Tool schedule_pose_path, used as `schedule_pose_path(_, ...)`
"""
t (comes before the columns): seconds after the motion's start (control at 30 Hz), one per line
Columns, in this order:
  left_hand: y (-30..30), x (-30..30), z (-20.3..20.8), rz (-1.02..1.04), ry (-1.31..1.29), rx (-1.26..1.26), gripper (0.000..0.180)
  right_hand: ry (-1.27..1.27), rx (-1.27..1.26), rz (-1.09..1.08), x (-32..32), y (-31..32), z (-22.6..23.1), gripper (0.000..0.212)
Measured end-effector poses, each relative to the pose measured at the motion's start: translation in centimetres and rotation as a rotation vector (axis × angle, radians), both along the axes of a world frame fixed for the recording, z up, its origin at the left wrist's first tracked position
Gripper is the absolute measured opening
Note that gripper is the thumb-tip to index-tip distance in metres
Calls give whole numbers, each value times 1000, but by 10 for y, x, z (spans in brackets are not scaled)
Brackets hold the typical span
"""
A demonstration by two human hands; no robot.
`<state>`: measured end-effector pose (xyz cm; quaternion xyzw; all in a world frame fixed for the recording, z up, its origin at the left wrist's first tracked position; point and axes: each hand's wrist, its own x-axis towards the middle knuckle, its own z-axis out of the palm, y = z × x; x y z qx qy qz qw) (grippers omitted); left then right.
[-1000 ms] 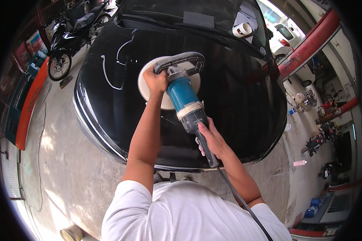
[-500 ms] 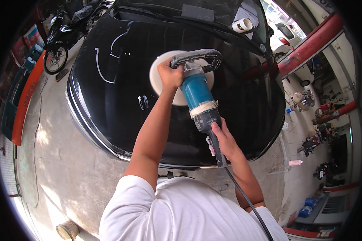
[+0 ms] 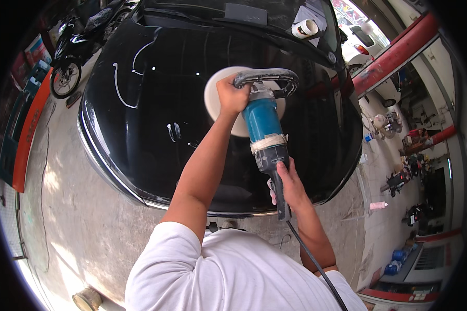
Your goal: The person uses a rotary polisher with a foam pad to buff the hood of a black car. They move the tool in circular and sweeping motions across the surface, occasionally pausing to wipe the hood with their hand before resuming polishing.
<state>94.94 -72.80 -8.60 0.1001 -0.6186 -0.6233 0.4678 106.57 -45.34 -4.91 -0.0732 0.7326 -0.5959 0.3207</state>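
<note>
A blue and black polishing machine rests with its round white pad on the black car hood. My left hand is closed round the left side of its black loop handle. Lower down, my right hand wraps the black rear grip, its thumb lying along the top. Beige tape circles the machine's body. A black cord runs from the grip's end past my right arm. White streaks of compound mark the hood's left side, with smaller smears nearer me.
A white tub stands at the windshield's base on the right. At the far left is a black motorbike beside an orange-edged panel. A red post rises at the right, and a pink bottle lies on the floor there.
The polishing machine and both hands have shifted slightly right across the hood. The view has also moved a little, so the car sits further left. Both holds are the same.
</note>
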Motion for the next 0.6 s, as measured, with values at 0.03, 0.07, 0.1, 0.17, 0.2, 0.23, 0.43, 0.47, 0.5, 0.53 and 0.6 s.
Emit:
schedule_pose_path(0.03,-1,0,0,6,2,-6,18,5,0,3,1,-1,0,63)
schedule_pose_path(0.07,-2,1,1,15,4,-9,18,10,2,8,1,-1,1,63)
schedule_pose_path(0.1,-1,2,1,21,-2,-8,18,11,4,13,1,-1,2,63)
schedule_pose_path(0.17,-1,5,2,35,-16,-5,18,11,10,22,1,0,4,63)
schedule_pose_path(0.2,-2,6,3,42,-20,-9,18,7,11,28,0,-1,4,62)
schedule_pose_path(0.23,-3,8,3,49,-23,-13,18,2,12,34,0,-1,4,62)
schedule_pose_path(0.43,-8,21,12,89,-34,-11,19,-6,32,66,0,-2,11,55)
schedule_pose_path(0.47,-8,22,13,98,-22,-6,19,-2,37,72,0,-2,12,52)
schedule_pose_path(0.5,-7,23,14,108,-18,-11,19,-3,35,82,-1,0,13,52)
schedule_pose_path(0.53,-7,25,13,118,-15,-16,20,-4,33,93,-2,1,12,51)
schedule_pose_path(0.6,-10,28,15,133,-17,-20,20,-8,32,111,-2,1,17,50)
